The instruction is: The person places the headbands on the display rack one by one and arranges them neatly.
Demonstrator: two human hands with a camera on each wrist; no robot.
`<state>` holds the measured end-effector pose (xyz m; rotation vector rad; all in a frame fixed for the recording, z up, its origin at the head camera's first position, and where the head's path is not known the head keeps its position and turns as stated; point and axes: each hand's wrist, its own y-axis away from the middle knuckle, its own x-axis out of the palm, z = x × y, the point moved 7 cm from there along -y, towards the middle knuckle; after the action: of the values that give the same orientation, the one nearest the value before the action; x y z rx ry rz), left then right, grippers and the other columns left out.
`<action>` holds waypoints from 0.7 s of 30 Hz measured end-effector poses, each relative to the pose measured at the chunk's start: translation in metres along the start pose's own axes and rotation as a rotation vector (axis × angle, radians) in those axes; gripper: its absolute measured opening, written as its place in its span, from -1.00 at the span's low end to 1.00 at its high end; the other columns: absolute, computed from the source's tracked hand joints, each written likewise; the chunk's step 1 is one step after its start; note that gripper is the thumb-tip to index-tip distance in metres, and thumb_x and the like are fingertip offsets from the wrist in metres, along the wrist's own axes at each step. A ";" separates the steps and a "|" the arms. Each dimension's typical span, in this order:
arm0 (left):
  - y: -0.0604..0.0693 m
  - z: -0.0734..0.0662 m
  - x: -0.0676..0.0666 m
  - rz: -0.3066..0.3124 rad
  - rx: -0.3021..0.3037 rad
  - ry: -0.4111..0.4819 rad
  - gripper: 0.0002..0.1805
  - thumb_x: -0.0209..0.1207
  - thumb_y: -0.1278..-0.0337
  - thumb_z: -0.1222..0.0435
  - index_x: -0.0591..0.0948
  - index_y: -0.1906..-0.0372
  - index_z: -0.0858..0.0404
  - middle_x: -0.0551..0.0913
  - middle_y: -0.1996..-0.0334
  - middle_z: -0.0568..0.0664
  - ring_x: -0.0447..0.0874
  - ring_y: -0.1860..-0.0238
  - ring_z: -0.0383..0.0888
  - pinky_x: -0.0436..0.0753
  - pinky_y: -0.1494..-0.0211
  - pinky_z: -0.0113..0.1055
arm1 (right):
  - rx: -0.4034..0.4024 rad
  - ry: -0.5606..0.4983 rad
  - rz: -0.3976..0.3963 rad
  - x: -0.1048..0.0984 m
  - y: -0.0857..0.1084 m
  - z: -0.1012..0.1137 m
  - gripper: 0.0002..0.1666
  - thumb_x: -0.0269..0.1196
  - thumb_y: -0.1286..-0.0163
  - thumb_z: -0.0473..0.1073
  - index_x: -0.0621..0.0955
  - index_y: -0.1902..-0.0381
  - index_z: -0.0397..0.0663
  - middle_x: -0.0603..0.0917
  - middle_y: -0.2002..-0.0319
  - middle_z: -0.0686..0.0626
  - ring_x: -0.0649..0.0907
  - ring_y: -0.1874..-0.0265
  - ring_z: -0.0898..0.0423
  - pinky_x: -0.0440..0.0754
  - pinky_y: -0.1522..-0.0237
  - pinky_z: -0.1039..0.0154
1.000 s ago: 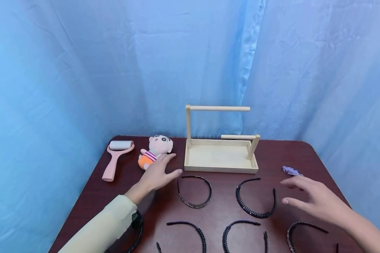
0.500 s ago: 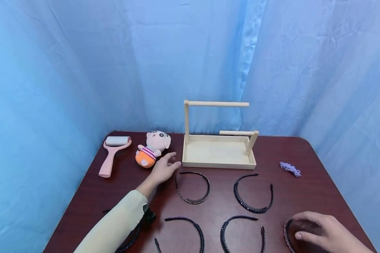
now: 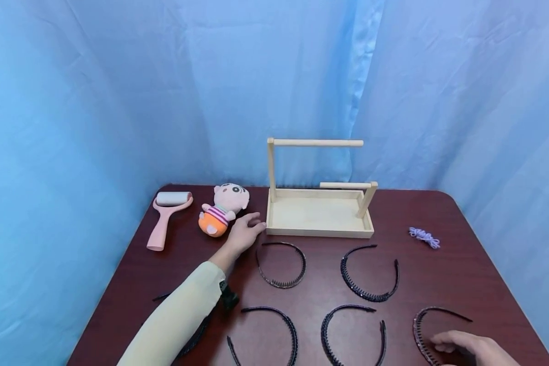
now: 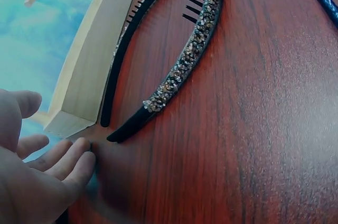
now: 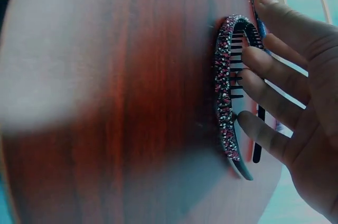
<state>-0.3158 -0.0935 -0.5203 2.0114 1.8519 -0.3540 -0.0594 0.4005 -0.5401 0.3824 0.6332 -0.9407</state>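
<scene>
My left hand (image 3: 243, 235), fingers loosely bent and holding nothing, is beside the front left corner of the wooden tray stand (image 3: 320, 234), near the plush doll (image 3: 219, 211). In the left wrist view a glittery headband (image 4: 182, 65) lies just past my left fingertips. At the lower right my right hand (image 3: 473, 345) reaches over the inside of a headband (image 3: 418, 333). The right wrist view shows that headband's red and silver stones (image 5: 223, 81) close to the spread fingers of my right hand (image 5: 296, 86), which do not grip it.
More dark headbands (image 3: 366, 295) lie on the dark red table (image 3: 315, 305), some partly below my left sleeve (image 3: 178, 317). A pink lint roller (image 3: 160, 229) is at the back left and a purple cord bundle (image 3: 424, 237) at the right. Blue curtains (image 3: 274, 76) hang behind.
My right hand has moved down from near the purple cord to the lower right headband. My left hand has shifted slightly, off the doll's side and toward the tray's corner.
</scene>
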 end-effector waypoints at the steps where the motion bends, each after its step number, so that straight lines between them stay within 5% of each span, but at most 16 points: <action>1: -0.001 -0.002 0.002 0.003 0.004 0.012 -0.42 0.21 -0.42 0.22 0.46 -0.44 0.35 0.63 -0.25 0.27 0.57 -0.32 0.13 0.53 -0.38 0.01 | -0.015 0.016 -0.001 0.000 0.003 0.000 -0.51 0.36 -0.34 -0.38 0.62 -0.20 0.02 0.72 0.00 0.26 0.67 0.11 0.39 0.66 0.28 0.38; 9: -0.007 0.000 0.012 0.001 -0.005 0.060 -0.48 0.24 -0.39 0.31 0.52 -0.38 0.35 0.67 -0.19 0.26 0.61 -0.28 0.10 0.58 -0.32 -0.03 | 0.045 0.115 0.078 0.008 0.009 -0.015 -0.56 0.39 -0.39 -0.17 0.63 -0.20 0.25 0.65 -0.02 0.39 0.63 0.08 0.38 0.60 0.34 0.39; 16: -0.007 0.000 0.014 -0.001 -0.006 0.065 -0.47 0.29 -0.34 0.31 0.54 -0.37 0.34 0.68 -0.17 0.26 0.63 -0.26 0.11 0.60 -0.29 -0.03 | -0.103 0.254 -0.031 0.014 0.008 -0.006 -0.51 0.44 -0.27 -0.24 0.66 -0.11 0.33 0.65 0.04 0.37 0.56 0.09 0.43 0.51 0.35 0.41; 21: -0.009 0.002 0.014 0.000 0.004 0.040 -0.48 0.30 -0.35 0.31 0.56 -0.36 0.32 0.70 -0.14 0.23 0.66 -0.21 0.10 0.64 -0.23 -0.04 | -0.214 0.255 -0.053 0.016 0.005 -0.002 -0.46 0.45 -0.20 -0.33 0.67 -0.09 0.28 0.59 0.09 0.35 0.49 0.19 0.40 0.39 0.42 0.40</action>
<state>-0.3233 -0.0810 -0.5288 2.0350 1.8764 -0.3203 -0.0488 0.3940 -0.5521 0.2972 0.9717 -0.8716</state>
